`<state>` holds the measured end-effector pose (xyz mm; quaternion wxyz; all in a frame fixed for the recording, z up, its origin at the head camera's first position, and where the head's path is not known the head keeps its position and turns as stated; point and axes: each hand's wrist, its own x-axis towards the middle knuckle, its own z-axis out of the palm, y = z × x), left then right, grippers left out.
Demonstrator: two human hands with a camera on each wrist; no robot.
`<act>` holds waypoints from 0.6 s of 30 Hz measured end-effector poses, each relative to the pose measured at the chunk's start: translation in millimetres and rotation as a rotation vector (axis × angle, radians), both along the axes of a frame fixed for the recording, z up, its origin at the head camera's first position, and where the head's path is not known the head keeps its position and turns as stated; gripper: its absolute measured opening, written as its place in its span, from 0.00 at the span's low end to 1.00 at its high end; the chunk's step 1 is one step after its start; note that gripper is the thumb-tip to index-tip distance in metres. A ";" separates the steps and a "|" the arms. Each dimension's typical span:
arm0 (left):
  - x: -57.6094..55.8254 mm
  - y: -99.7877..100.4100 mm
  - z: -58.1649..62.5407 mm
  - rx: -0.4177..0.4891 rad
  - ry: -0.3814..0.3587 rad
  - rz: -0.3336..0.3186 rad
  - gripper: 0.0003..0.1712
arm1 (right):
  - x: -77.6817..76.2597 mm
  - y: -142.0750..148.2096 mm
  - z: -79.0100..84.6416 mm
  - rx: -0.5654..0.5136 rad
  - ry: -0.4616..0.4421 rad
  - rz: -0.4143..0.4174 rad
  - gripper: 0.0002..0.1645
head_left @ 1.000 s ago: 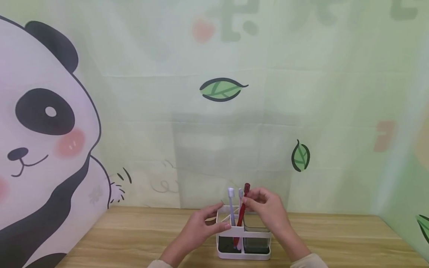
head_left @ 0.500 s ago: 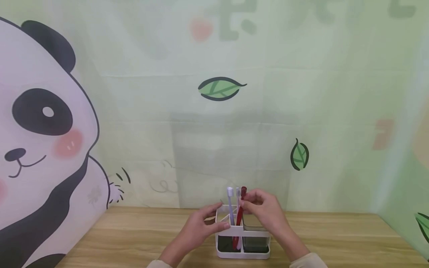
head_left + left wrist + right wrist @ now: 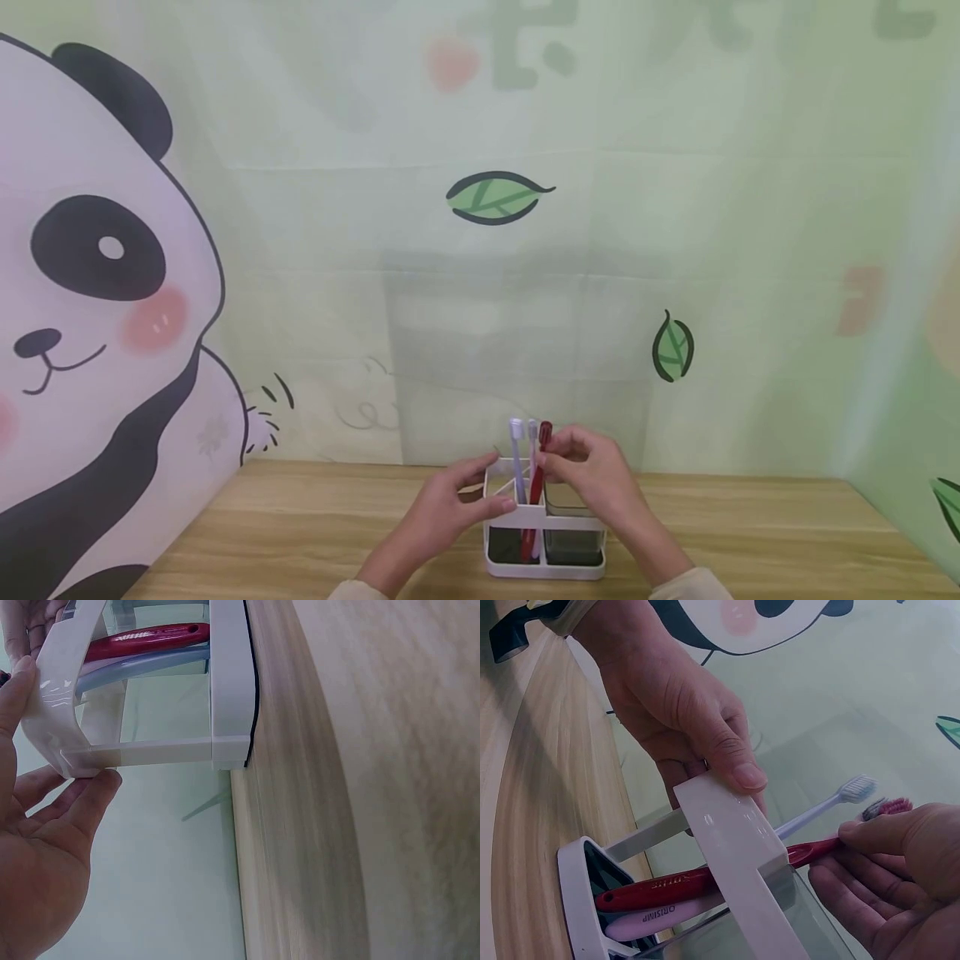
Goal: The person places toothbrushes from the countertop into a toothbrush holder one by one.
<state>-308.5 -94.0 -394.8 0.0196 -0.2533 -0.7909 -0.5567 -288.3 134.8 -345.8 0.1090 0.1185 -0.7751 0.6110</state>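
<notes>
A white toothbrush holder [image 3: 513, 518] with a black base pad stands on the wooden table. My left hand [image 3: 448, 507] grips its left side, thumb at the front of the upper rim and fingers behind. My right hand [image 3: 603, 475] pinches a red toothbrush [image 3: 537, 486] just below its head, between thumb and fingers. The red handle [image 3: 660, 889] stands inside the holder, its lower end near the base. Beside it in the holder are a pale blue toothbrush [image 3: 517, 458] and a pink-lilac toothbrush [image 3: 656, 919], both heads up. The right hand's fingertips are partly hidden behind the red brush in the head view.
A see-through cup [image 3: 573, 543] sits in the holder's right part, below my right hand. Wooden tabletop [image 3: 750, 533] extends on both sides. A green cloth backdrop [image 3: 517, 333] with leaves and a panda [image 3: 112, 350] rises behind the table.
The red toothbrush has gone lower in the holder and stands more upright, shifted slightly left, with my right hand following. My left hand keeps its grip on the holder.
</notes>
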 end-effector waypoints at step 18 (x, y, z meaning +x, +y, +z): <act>-1.8 -0.7 -0.5 -0.003 0.016 -0.004 0.41 | 1.3 -0.1 -2.4 0.048 0.035 0.042 0.05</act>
